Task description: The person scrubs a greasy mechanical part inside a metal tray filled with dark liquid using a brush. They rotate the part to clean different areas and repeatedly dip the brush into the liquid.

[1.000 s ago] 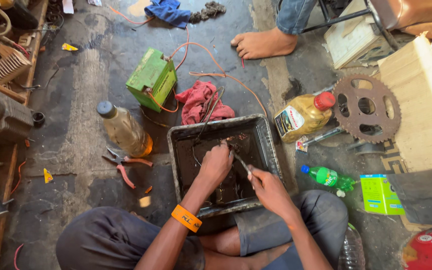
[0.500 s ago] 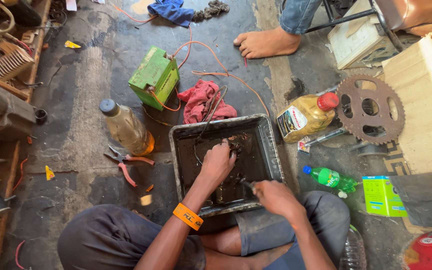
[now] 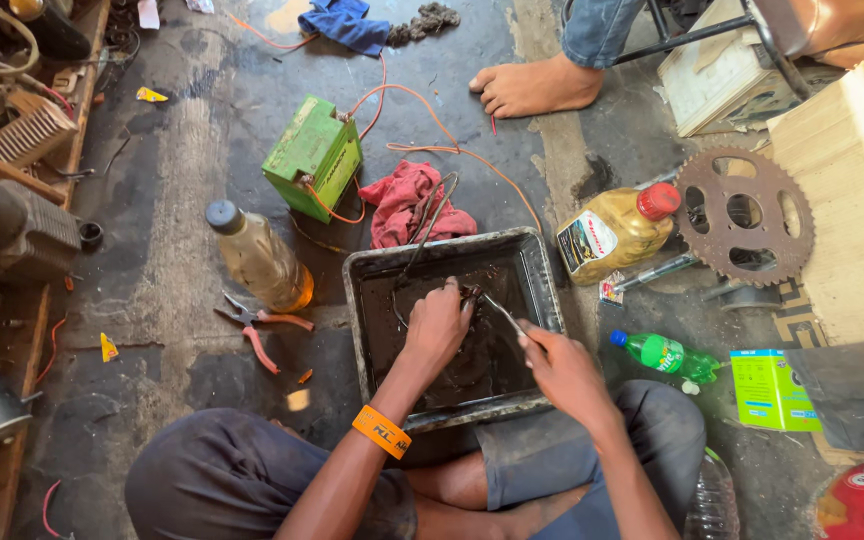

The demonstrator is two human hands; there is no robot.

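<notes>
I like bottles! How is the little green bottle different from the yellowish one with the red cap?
The green bottle is slim, with a blue cap, lying flat. The yellowish bottle is wider and squarish, with a red cap, lying tilted by the tray. Both are plastic, capped and on the floor.

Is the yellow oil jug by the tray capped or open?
Capped: the yellow oil jug lies on its side beside the tray, red cap on.
</notes>
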